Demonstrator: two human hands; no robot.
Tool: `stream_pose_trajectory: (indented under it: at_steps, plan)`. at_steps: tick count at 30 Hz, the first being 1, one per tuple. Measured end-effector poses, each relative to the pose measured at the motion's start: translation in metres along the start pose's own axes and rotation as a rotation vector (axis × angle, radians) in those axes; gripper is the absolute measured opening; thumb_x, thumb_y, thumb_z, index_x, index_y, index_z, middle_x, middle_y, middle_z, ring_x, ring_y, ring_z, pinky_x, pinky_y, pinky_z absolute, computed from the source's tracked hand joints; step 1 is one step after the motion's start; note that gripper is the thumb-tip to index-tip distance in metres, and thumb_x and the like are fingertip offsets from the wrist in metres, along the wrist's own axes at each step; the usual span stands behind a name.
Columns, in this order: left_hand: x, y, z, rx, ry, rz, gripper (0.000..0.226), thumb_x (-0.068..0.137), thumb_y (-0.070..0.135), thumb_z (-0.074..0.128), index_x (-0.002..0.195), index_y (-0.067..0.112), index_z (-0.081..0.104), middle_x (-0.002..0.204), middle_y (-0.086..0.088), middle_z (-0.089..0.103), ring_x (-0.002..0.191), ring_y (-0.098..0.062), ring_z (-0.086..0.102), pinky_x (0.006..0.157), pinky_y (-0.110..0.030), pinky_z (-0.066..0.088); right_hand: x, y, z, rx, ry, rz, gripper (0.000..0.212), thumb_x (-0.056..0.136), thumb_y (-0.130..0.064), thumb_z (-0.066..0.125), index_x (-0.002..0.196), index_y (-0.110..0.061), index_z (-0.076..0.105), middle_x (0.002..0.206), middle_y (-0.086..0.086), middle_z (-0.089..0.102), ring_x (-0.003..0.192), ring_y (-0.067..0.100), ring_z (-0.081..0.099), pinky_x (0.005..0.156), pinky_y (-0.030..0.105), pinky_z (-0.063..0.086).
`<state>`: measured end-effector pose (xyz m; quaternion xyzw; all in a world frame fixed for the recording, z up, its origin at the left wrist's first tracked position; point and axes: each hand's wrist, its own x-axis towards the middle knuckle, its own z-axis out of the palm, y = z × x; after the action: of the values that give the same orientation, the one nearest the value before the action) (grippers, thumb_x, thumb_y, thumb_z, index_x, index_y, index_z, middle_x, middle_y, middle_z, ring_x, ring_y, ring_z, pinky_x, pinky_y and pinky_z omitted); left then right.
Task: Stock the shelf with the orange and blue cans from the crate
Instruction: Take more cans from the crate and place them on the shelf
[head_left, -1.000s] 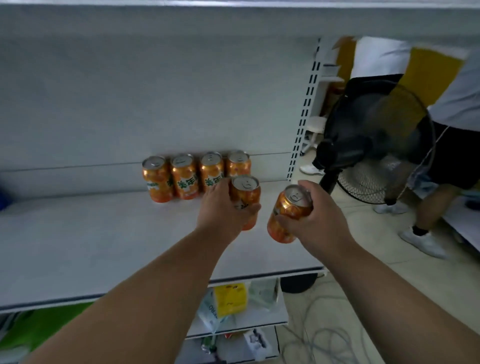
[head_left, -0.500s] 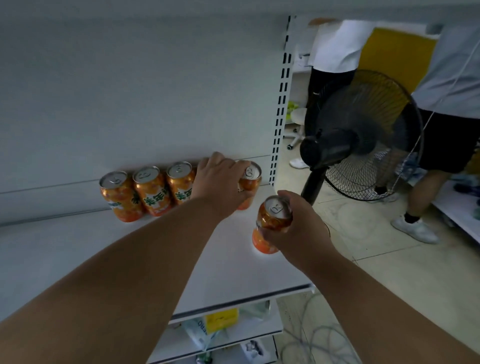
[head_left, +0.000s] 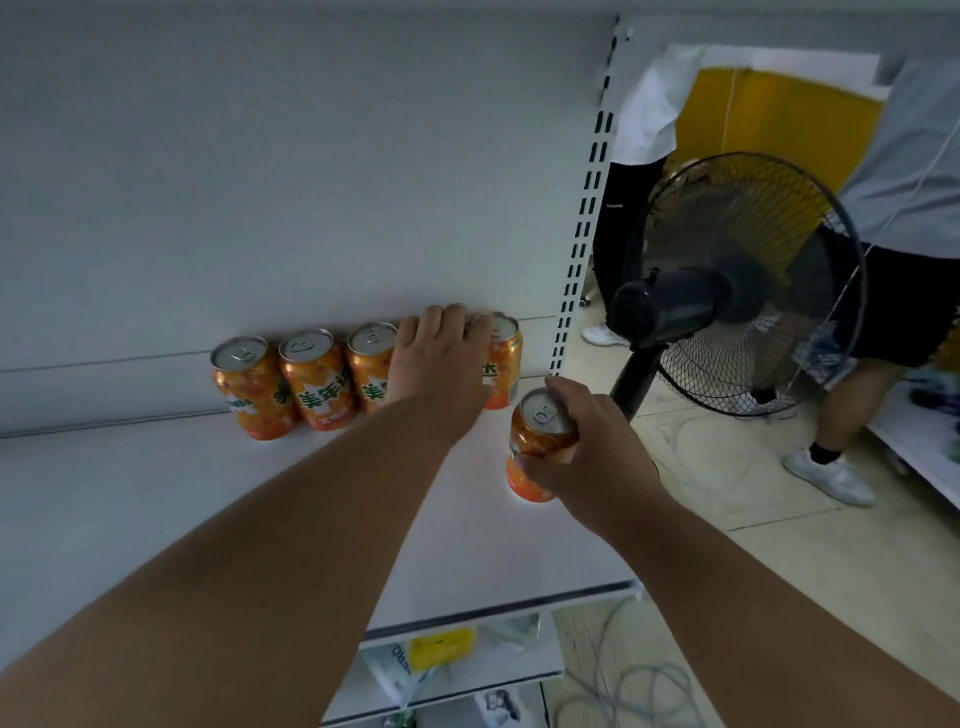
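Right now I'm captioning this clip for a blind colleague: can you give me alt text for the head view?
A person's left hand reaches into a row of orange cans at the back of a white shelf, while the right hand grips another orange can upright near the shelf's right end. A black standing fan and bystanders' legs are beyond.

Both bare forearms reach forward. The left hand is stretched furthest, palm down, its fingers curved over something it hides. The right hand sits nearer and lower, fingers wrapped round an orange can, thumb by its rim.
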<state>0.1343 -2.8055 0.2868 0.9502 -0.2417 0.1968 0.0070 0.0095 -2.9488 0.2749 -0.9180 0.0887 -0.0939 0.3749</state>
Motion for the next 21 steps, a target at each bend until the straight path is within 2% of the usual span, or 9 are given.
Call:
stream_pose_trajectory:
  at_steps: [2,5,8,12,16,21]
  plan:
    - [-0.036,-0.005,-0.008,-0.11,0.047,-0.078,0.056,0.08,0.039,0.067,0.13,0.023,0.046,0.128,-0.002,0.048,0.12,-0.026,0.04,0.103,-0.041,0.035,-0.001,-0.004,0.0,-0.022,0.0,0.0,0.077,0.072,-0.037,0.081,0.137,-0.038,0.039,0.116,-0.008,0.044,0.104,0.011,0.05,0.081,0.025,0.04]
    - [-0.11,-0.021,-0.01,-0.224,0.029,-0.191,0.055,0.074,0.041,0.075,0.121,0.019,0.055,0.12,-0.002,0.054,0.115,-0.027,0.047,0.098,-0.042,0.04,-0.003,-0.018,0.01,-0.009,0.011,-0.014,0.078,0.069,-0.038,0.083,0.135,-0.037,0.041,0.121,-0.007,0.048,0.109,0.013,0.051,0.083,0.025,0.039]
    - [-0.171,-0.061,-0.005,-0.253,-0.067,-0.326,0.058,0.075,0.046,0.075,0.124,0.021,0.059,0.121,-0.001,0.058,0.115,-0.027,0.051,0.095,-0.042,0.042,-0.004,-0.051,0.037,0.001,-0.016,-0.075,0.085,0.069,-0.039,0.082,0.142,-0.036,0.037,0.133,-0.006,0.047,0.12,0.013,0.048,0.091,0.024,0.037]
    - [-0.215,-0.134,-0.007,-0.233,-0.188,-0.461,0.065,0.082,0.059,0.063,0.136,0.025,0.05,0.135,0.003,0.051,0.127,-0.023,0.042,0.104,-0.041,0.035,-0.01,-0.107,0.091,0.007,-0.11,-0.181,0.09,0.069,-0.042,0.082,0.145,-0.034,0.035,0.139,-0.006,0.048,0.126,0.014,0.048,0.101,0.032,0.043]
    - [-0.234,-0.18,-0.001,-0.265,-0.233,-0.481,0.072,0.08,0.068,0.056,0.139,0.028,0.045,0.14,0.006,0.044,0.131,-0.02,0.034,0.109,-0.038,0.026,-0.007,-0.153,0.14,-0.007,-0.132,-0.229,0.086,0.071,-0.041,0.082,0.143,-0.031,0.037,0.138,-0.005,0.049,0.126,0.015,0.048,0.101,0.033,0.043]
    - [-0.237,-0.188,0.008,-0.292,-0.199,-0.435,0.07,0.08,0.072,0.047,0.138,0.031,0.044,0.138,0.009,0.038,0.13,-0.017,0.028,0.109,-0.034,0.018,0.008,-0.187,0.183,-0.081,-0.059,-0.208,0.085,0.07,-0.04,0.083,0.141,-0.029,0.038,0.137,-0.005,0.052,0.125,0.018,0.05,0.1,0.036,0.045]
